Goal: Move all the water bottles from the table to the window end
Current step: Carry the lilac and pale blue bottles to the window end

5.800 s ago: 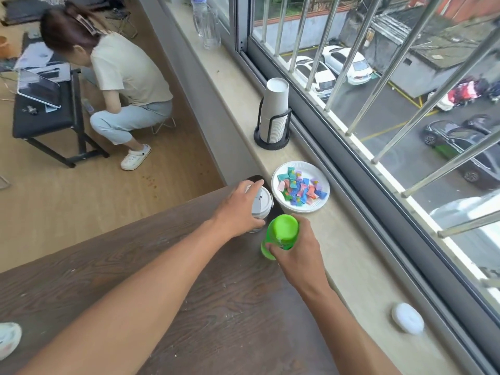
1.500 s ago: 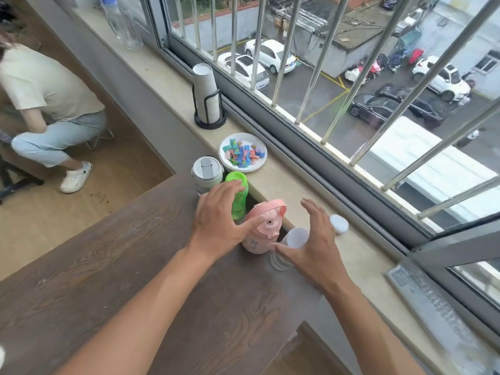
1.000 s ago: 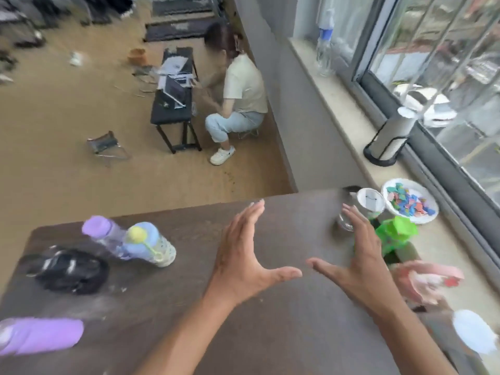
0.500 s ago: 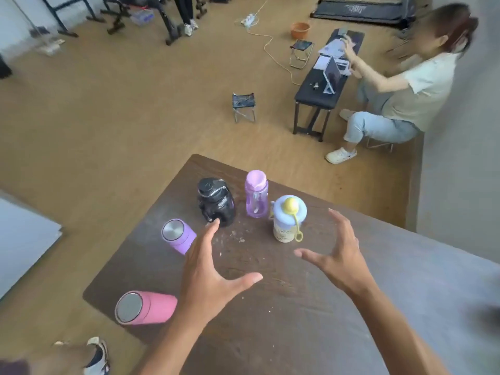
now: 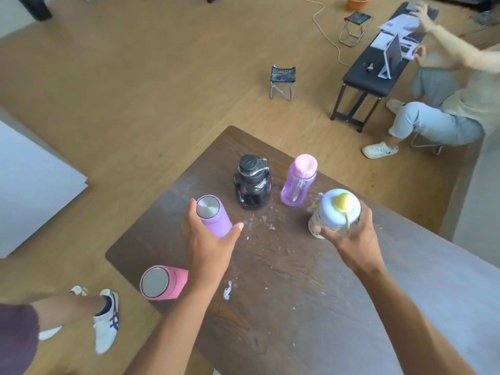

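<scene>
Several water bottles stand on the dark wooden table (image 5: 284,280). My left hand (image 5: 208,244) wraps around a purple steel flask (image 5: 213,216) with a silver lid. My right hand (image 5: 351,239) grips a light blue bottle with a yellow knob (image 5: 336,211). Beyond them stand a black jug-shaped bottle (image 5: 251,182) and a clear purple bottle with a pink cap (image 5: 299,180). A pink flask with a silver lid (image 5: 162,282) stands near the table's left edge, beside my left forearm. The window end is out of view.
A person (image 5: 446,104) crouches at the upper right beside a low black bench (image 5: 378,74) holding a tablet and papers. A small folding stool (image 5: 282,79) stands on the wooden floor. A white panel (image 5: 32,185) lies at the left. My feet in white shoes (image 5: 105,318) are below.
My view has swung from the window sill to the table's far end. Both hands, open half a second ago, have reached forward and closed on the purple flask and the light blue bottle.
</scene>
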